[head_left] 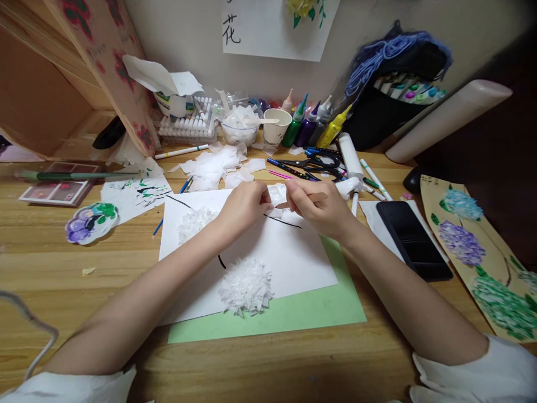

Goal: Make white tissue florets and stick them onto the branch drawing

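My left hand [246,206] is closed in a pinch over the upper part of a white paper sheet [293,254]; whatever its fingertips hold is hidden. Opposite it, my right hand [312,204] is closed around a flat wooden craft stick [318,197], whose other end points toward the left fingertips. Between and behind the hands sits a bunch of white tissue paper [277,193]. Two fluffy white paper flowers lie on the sheet: one flower [247,286] at the near edge, another flower [195,224] partly behind my left forearm. Short black lines are drawn on the sheet.
Green paper [268,327] lies under the sheet. Tissue scraps [213,168], a paper cup [277,126], paint bottles [312,126] and scissors [314,162] stand or lie behind. A paint palette [91,223] is left; a phone [413,240] and a flower picture [474,246] are right.
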Demonstrator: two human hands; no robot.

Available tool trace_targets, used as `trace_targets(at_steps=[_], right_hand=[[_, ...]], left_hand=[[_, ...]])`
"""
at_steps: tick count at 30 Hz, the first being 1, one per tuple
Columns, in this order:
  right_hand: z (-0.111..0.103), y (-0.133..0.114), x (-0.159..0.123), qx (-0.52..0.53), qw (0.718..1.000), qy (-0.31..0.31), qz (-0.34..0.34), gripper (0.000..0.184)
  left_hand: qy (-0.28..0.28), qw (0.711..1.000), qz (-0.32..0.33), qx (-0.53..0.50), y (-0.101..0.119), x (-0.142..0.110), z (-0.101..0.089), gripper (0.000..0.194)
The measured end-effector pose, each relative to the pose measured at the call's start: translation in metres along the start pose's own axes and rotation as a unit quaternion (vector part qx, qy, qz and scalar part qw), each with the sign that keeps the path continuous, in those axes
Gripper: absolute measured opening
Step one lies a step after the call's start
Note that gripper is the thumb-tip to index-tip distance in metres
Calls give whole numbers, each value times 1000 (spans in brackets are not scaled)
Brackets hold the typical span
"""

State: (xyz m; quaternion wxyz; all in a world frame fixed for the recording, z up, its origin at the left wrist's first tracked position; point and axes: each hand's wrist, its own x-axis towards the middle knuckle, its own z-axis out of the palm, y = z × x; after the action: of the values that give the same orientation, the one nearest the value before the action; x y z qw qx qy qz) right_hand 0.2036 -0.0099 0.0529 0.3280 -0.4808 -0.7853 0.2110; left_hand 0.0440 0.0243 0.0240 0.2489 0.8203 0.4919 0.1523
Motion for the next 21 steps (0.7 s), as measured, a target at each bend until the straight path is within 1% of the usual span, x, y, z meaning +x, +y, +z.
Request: trace_targets(at_steps=[3,5,7,9,12,14,17,19,21], right_hand=[[3,6,0,-9,1000,-11,-5,50],[5,9,0,-12,1000,-14,-7,48],[6,11,0,-15,1000,-9,-9,47],[7,12,0,-20,1000,-4,-11,47],[8,13,1,-26,1000,-7,-14,47],[9,13,1,-25,1000,-7,-10,48],[11,10,2,-15,1000,8,17,49],[13,9,2,-12,999,22,36,49],[14,7,2,-18,999,27,40,48]], left_hand=[[3,1000,4,0,-1,0,1,10],[-3,1000,-7,12,-2,0,-1,10],[-28,998,-35,39,-3,-1,-5,13],[-68,994,-62,63,-3,-1,-9,16],[-111,989,-68,75,-5,-1,-14,17],[-119,988,-62,80,-6,0,-14,17],[-126,986,-57,88,-7,1,-12,19],[-128,986,-56,87,-8,1,-12,18],[-125,987,-57,84,-8,1,-11,18]])
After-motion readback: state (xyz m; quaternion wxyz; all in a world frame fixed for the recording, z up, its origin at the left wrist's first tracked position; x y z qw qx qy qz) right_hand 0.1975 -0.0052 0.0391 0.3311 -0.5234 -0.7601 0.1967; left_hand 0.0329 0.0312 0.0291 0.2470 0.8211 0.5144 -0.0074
